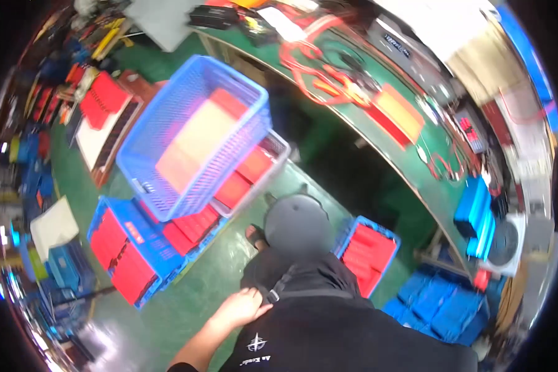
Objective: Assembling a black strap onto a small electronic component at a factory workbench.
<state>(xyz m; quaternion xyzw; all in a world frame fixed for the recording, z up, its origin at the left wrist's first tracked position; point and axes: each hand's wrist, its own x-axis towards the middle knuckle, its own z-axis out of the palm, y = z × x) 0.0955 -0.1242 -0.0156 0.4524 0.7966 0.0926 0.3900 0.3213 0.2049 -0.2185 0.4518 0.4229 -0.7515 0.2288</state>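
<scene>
My left hand [243,306] is at my waist, its fingers closed around a black strap [285,282] beside a small pale buckle. My right hand is not in view. In front of my legs stands a round dark grey stool [299,226], with a sandalled foot to its left. Beyond it on the left, a large blue perforated basket [195,192] rests tilted on lower crates; a pale flat sheet [198,139] and red pieces lie inside it. The picture is blurred.
A green workbench [409,180] runs along the right with red cables [301,74] and an orange-red box [394,115] on it. Blue crates of red pieces [121,257] stand at left. Another such crate [369,251] sits by the stool. Blue bins [440,304] are stacked at lower right.
</scene>
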